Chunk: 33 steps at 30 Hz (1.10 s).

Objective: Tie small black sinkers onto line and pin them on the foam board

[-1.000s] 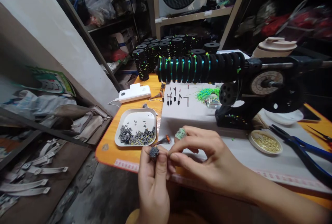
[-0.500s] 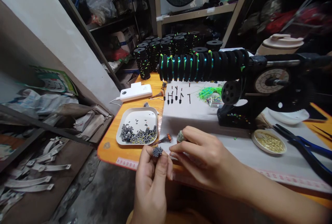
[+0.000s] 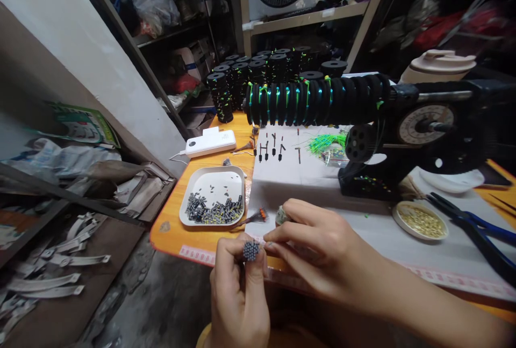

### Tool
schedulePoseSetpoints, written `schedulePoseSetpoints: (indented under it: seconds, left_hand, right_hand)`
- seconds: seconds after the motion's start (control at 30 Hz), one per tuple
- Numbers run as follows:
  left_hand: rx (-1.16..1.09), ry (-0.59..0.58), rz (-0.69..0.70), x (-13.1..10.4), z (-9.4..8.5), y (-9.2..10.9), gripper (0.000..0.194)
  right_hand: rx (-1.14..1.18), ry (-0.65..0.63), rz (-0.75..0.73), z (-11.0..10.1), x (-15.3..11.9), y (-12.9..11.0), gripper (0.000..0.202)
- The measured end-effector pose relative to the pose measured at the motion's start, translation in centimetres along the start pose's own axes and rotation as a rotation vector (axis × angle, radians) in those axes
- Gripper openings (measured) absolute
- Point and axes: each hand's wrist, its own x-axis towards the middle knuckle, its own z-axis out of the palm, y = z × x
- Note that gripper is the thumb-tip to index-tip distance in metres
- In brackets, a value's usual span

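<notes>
Closed around a bundle of thin dark rods (image 3: 251,251) is my left hand (image 3: 242,294); the bundle's grey round ends face up between thumb and forefinger. My right hand (image 3: 318,243) is beside it, thumb and forefinger pinched close to the bundle. Whatever lies between those fingertips is too small to make out. A grey-green clump (image 3: 281,215) shows at the curled fingers of the right hand. Just beyond both hands lies a dark bundle with orange tips (image 3: 262,215). Left of it stands a white tray (image 3: 186,192) with many small dark tubular pieces.
A black machine (image 3: 427,125) with a ringed roller (image 3: 314,102) overhangs the table's right side. Pliers (image 3: 463,219) and a dish of gold pieces (image 3: 397,224) lie at the right. A white power bank (image 3: 212,143) and black spools (image 3: 220,95) are further back.
My left hand and its bundle have moved slightly right and down, and the round ends now face the camera more. The right hand has barely moved.
</notes>
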Motion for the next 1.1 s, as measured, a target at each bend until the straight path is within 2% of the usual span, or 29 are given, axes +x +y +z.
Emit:
schedulePoseSetpoints:
  seconds: [0.1,0.2,0.37,0.53,0.63,0.7,0.77,0.87,0.93,1.03,1.1]
  left_hand:
    - [0.005,0.027,-0.025,0.0,0.0,0.1,0.023]
    - [-0.027,0.043,-0.108,0.0,0.0,0.2,0.023]
    - [-0.194,0.059,-0.145,0.1,0.3,0.2,0.014]
    - [-0.508,0.072,-0.019,0.8,0.7,0.8,0.012]
    - [-0.536,0.209,0.113,1.7,0.4,1.5,0.012]
    - [-0.489,0.281,0.149,2.1,0.1,1.6,0.012]
    - [-0.444,0.225,0.117,2.3,-0.2,1.5,0.008]
    - [-0.429,0.033,-0.008,2.0,0.0,0.8,0.004]
    - [-0.365,-0.002,-0.054,1.9,0.4,0.5,0.008]
    - [-0.329,-0.005,0.071,2.1,0.8,0.4,0.008]
    - [-0.453,-0.106,0.152,2.2,0.8,0.6,0.006]
  right_hand:
    - [0.095,0.045,0.001,-0.4,0.1,0.0,0.014]
    - [0.174,0.060,-0.001,-0.7,0.2,0.0,0.016]
    - [0.227,0.077,0.061,-0.6,0.3,-0.4,0.014]
    - [0.216,0.068,0.049,-0.3,0.1,-0.7,0.015]
    - [0.181,0.113,0.023,-0.7,0.0,-0.5,0.014]
    - [0.150,0.149,0.011,-1.0,0.1,-0.4,0.012]
    - [0.145,0.167,-0.001,-1.2,0.3,-0.3,0.012]
    - [0.183,0.178,-0.006,-1.2,0.5,-0.4,0.011]
    - [0.201,0.182,-0.004,-1.1,0.5,-0.7,0.010]
    - [0.204,0.159,-0.017,-1.0,0.4,-1.2,0.012]
    - [0.199,0.130,-0.055,-0.9,0.3,-1.4,0.015]
